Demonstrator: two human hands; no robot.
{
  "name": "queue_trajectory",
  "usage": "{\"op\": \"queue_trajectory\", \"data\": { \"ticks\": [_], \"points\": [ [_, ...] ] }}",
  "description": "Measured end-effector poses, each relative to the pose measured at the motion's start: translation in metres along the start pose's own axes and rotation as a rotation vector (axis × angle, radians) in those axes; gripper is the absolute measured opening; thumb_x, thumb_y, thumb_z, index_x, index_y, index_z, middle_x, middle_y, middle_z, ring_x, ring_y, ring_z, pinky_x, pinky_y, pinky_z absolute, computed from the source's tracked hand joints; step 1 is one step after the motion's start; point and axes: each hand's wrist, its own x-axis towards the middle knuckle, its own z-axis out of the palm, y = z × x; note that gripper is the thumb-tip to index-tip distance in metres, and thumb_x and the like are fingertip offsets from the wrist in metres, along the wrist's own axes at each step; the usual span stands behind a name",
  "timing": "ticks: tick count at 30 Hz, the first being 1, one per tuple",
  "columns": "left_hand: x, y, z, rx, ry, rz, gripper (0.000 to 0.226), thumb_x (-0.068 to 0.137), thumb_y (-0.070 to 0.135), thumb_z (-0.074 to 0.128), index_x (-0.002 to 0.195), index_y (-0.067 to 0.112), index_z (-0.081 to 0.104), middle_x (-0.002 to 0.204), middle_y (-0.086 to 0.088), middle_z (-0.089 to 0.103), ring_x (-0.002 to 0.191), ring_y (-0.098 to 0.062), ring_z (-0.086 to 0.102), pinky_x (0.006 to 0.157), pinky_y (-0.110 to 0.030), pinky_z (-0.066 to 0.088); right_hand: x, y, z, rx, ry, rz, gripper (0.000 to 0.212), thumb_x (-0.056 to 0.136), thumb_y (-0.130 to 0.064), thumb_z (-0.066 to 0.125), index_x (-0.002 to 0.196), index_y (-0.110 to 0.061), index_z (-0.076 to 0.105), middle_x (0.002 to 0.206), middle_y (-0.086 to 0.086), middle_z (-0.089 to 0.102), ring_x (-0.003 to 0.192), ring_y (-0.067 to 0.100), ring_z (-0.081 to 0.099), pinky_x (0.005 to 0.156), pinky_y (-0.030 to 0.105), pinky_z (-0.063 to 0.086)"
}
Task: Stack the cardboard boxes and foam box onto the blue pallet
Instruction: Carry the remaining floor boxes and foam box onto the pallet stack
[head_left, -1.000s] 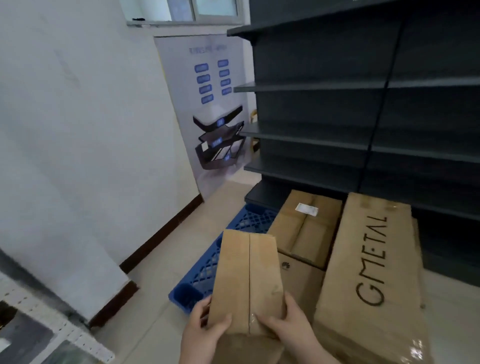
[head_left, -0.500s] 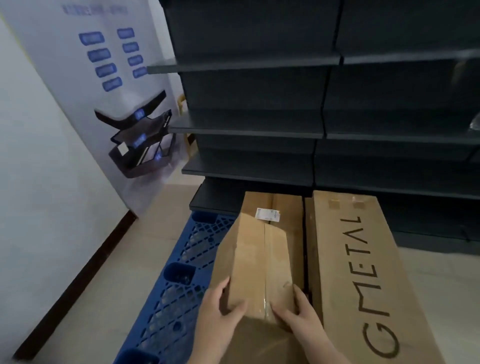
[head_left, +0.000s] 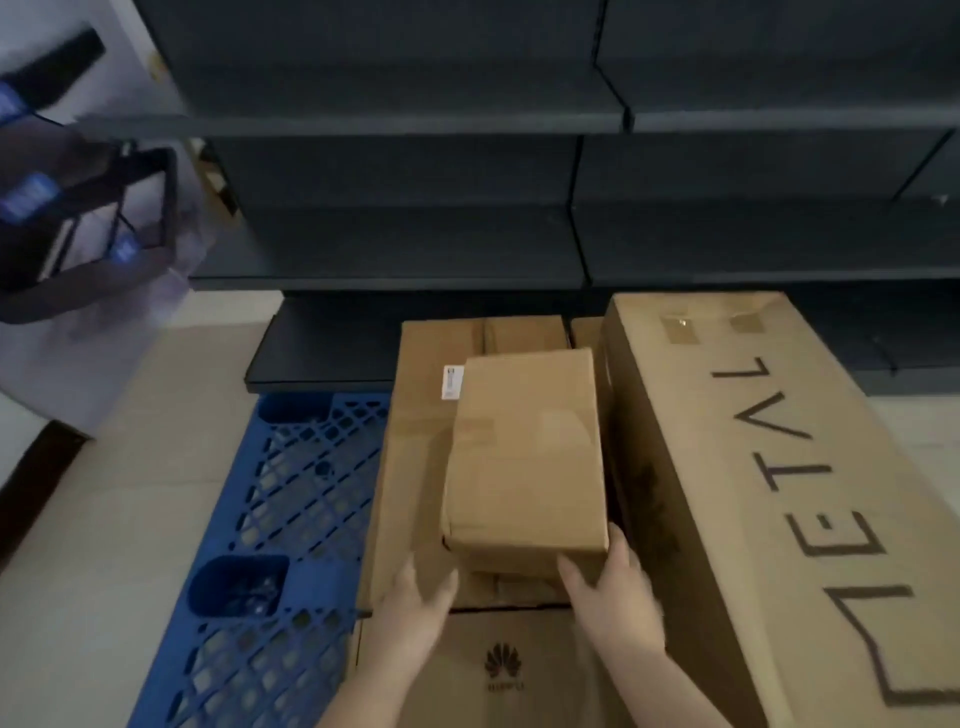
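Small box: the small box (head_left: 524, 457) lies on top of the labelled box (head_left: 415, 452), its right side close against the tall box (head_left: 769, 493); whether they touch, you cannot tell.
Right hand: your right hand (head_left: 615, 597) holds the near right corner of the small box, thumb on the near face and fingers going up the right side.
Left hand: your left hand (head_left: 415, 603) lies at the near left corner with fingers fairly straight (blur hides whether it presses the cardboard or is just off it).
Seating: push the small box flat and square to the labelled box before you let go, near edge in line with the edge below, so it cannot tip toward you.
Gap: mind your right fingers in the narrow slot beside the tall box; slide them out toward you, not upward.
Below: the logo box (head_left: 498, 670) lies nearest you, under your wrists, so lean without resting weight on it.
Pallet: the pallet (head_left: 270, 519) shows bare blue grid on the left, room for what comes later.
Foam box: not in view.
Behind: dark shelving (head_left: 395, 171) stands on the far side; leave clearance there.
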Motion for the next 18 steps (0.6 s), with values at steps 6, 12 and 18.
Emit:
{"op": "queue_trajectory", "data": {
  "ticks": [6,12,18],
  "points": [
    [0.046,0.012,0.021,-0.282,0.053,0.209,0.070,0.085,0.059,0.047,0.146,0.030,0.026,0.150,0.007,0.034,0.136,-0.020,0.035,0.105,-0.037,0.032,0.011,0.008,0.010,0.057,0.090,-0.048,0.086,0.081,-0.057,0.056,0.148,-0.028,0.011,0.145,-0.004,0.038,0.129,0.019,0.043,0.086,0.033,0.047],
    [0.054,0.034,0.019,-0.206,0.125,0.165,0.045,0.081,0.061,0.051,0.102,0.023,0.044,0.101,0.005,0.054,0.076,-0.005,0.049,0.057,-0.023,0.035,0.010,-0.010,-0.011,-0.273,0.130,-0.125,0.070,0.088,-0.056,0.045,0.146,-0.025,0.022,0.137,0.000,0.043,0.125,0.021,0.043,0.083,0.031,0.050],
    [0.048,0.050,0.039,-0.109,0.117,0.311,0.076,0.085,0.052,0.055,0.147,0.034,0.015,0.143,0.004,0.044,0.110,-0.013,0.054,0.076,-0.029,0.048,0.009,-0.014,-0.039,-0.630,0.269,-0.241,0.071,0.090,-0.051,0.037,0.149,-0.019,0.015,0.137,0.001,0.047,0.131,0.027,0.029,0.105,0.041,0.026]
  ]
}}
